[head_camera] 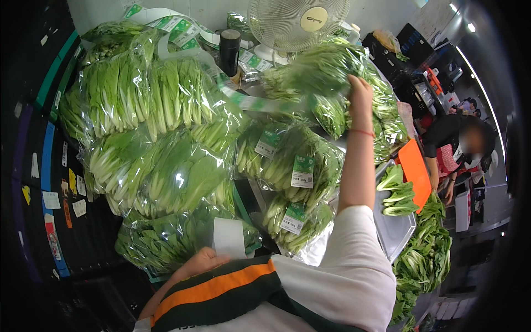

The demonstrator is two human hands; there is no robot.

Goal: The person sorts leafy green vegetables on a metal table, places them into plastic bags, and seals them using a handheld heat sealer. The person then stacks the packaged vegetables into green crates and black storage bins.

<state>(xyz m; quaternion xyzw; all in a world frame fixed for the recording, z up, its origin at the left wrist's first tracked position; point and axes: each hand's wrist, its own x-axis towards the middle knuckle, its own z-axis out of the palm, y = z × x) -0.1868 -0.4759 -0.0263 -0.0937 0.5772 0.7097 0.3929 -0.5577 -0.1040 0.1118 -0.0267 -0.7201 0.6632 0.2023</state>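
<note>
My right hand (360, 89), with a red cord at its wrist, is closed on the edge of a clear bag of leafy greens (323, 66), which is blurred, in front of the fan. Low at the front my left hand (205, 260) holds a white label strip (229, 237) that stands upright. A blurred strip of green and white labels (265, 103) runs across the middle. Bagged greens bearing labels (302, 171) lie between my arms. More bagged greens (170, 166) are stacked on the left.
A white fan (298, 25) and a dark cylinder (229, 52) stand at the back. At the right are a metal tray (394, 238) with loose greens, an orange board (416, 174) and a heap of greens (427, 249). Another person (446, 141) leans in there. Dark crates (49, 166) line the left.
</note>
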